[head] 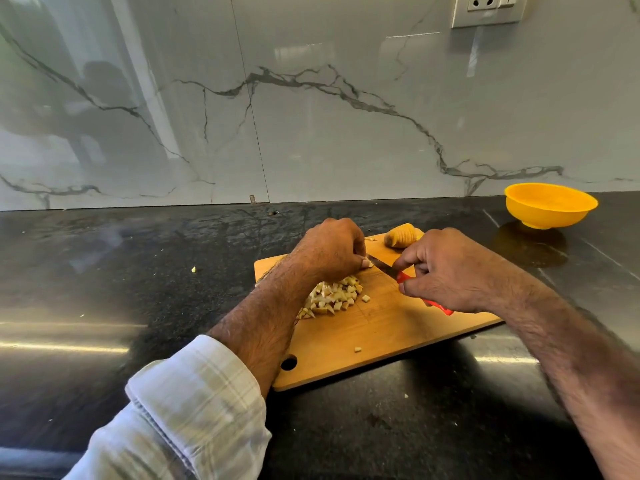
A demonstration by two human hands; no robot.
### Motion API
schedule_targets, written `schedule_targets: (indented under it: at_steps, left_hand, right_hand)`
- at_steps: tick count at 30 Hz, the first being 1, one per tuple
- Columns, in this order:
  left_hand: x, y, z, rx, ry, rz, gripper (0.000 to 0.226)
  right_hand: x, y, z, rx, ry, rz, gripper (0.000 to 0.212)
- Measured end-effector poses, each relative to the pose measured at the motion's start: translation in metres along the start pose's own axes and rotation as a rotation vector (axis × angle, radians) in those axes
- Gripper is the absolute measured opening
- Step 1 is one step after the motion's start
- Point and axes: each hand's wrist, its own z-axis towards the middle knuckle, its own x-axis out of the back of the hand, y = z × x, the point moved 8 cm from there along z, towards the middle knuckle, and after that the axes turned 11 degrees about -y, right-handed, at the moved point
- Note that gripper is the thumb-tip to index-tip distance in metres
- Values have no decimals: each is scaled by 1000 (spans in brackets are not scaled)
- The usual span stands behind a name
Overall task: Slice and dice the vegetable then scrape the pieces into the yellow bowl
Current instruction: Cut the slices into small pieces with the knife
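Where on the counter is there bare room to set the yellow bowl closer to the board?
Bare counter lies between the cutting board and the yellow bowl. Left of the board is open too, bar one stray piece. The board's far half is crowded with hands, knife and diced pile.

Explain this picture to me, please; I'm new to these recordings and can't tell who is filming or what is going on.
No machine here: a person wears a camera on the head, so this single picture looks down over their own arms. The right hand grips a red-handled knife, its blade on the wooden cutting board. The left hand pinches a small piece of vegetable against the blade. On the board lie a heap of diced pieces and, at the far edge, a sliced chunk not yet diced. The yellow bowl stands apart, far right on the dark counter; whether anything is in it cannot be seen.
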Motion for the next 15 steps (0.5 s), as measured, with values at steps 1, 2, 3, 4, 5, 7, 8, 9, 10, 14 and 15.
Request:
schedule_targets:
  at_steps: [1,2,3,4,5,7,8,9,10,14,15]
  left_hand:
    - [0,0,0,0,-2,-6,15]
    - [0,-1,0,-2,-2,-13,15]
    - [1,-2,0,-4,-1,-21,16]
    - [2,-3,0,-7,3,-30,16]
    - [2,-5,0,-11,9,-37,17]
    - [3,-6,0,-15,22,-42,17]
    - [3,-6,-1,-15,24,-41,17]
    - [3,-5,0,-16,22,-38,16]
    - [2,-5,0,-15,19,-35,15]
    - [2,-5,0,-13,17,-47,13]
    - [2,-5,0,-16,20,-55,13]
  right_hand:
    - [-1,0,0,-6,-4,-6,33]
    - [-1,0,1,-10,-6,-11,33]
    - [-1,0,1,-13,-4,-15,33]
    - [0,-1,1,-14,4,-17,33]
    - [1,-1,1,-13,18,-17,33]
    - [2,-2,1,-8,49,-9,31]
    - [1,-3,1,-3,57,-9,31]
    - [-1,-4,2,2,59,-17,30]
    - [-4,-6,2,4,59,-27,30]
    - [-13,-11,5,-31,33,-86,26]
    - [-14,-13,4,-38,19,-105,25]
